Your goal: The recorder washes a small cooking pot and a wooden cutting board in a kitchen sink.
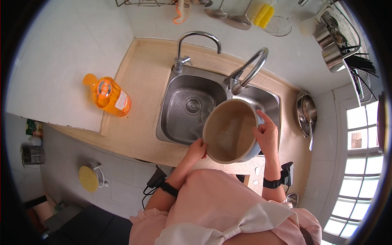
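Both my hands hold a round, deep pot (pixel 231 131) with a beige inside and a pale blue outside, tilted so that its inside faces me. My left hand (pixel 197 150) grips the rim at the pot's lower left. On the other side, my right hand (pixel 267 130) has its thumb and fingers at the rim and side wall. The pot is over the front of a stainless steel double sink (pixel 180 88), covering part of both basins. A chrome gooseneck faucet (pixel 255 65) reaches close above the pot's rim. Whether the pot holds water, I cannot tell.
A second chrome faucet (pixel 199 33) stands behind the left basin. An orange dish soap bottle (pixel 111 96) is on the counter (pixel 142 122) at left. Metal bowls (pixel 303 111) lie at right. Ladles (pixel 240 22), a wire skimmer (pixel 278 26) and a yellow sponge (pixel 264 16) hang at the wall.
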Action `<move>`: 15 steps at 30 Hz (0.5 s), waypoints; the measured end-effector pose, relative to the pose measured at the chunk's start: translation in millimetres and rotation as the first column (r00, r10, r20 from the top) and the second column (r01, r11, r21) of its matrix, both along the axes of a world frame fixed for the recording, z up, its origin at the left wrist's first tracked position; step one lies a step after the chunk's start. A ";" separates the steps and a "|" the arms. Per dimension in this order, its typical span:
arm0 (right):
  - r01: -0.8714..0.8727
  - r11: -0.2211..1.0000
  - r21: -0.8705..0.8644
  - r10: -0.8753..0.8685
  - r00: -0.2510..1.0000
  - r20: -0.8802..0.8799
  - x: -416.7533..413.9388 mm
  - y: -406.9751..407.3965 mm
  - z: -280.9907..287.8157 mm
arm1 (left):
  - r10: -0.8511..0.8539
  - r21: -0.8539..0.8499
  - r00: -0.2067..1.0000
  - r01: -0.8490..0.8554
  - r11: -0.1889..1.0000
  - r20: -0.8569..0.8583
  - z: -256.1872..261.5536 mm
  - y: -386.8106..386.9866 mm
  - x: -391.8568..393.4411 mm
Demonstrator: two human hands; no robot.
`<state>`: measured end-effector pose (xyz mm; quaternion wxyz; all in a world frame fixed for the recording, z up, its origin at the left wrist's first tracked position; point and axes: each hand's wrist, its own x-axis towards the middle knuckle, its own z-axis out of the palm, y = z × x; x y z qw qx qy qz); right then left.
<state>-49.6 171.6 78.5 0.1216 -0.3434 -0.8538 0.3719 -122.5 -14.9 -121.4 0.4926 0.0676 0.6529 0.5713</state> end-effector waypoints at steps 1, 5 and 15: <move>0.004 1.000 -0.005 -0.004 1.000 -0.013 -1.5 -3.6 3.5 | -0.007 -0.004 1.000 0.007 1.000 -0.002 -0.9 -0.3 -0.1; -0.020 0.999 -0.043 0.019 1.000 -0.017 -3.3 -7.4 9.1 | -0.017 -0.010 1.000 0.017 1.000 0.003 1.6 -0.4 -0.3; -0.050 0.994 -0.099 0.051 0.999 0.005 -10.9 -15.2 11.2 | -0.048 0.068 0.999 0.047 0.997 0.016 7.7 2.6 0.4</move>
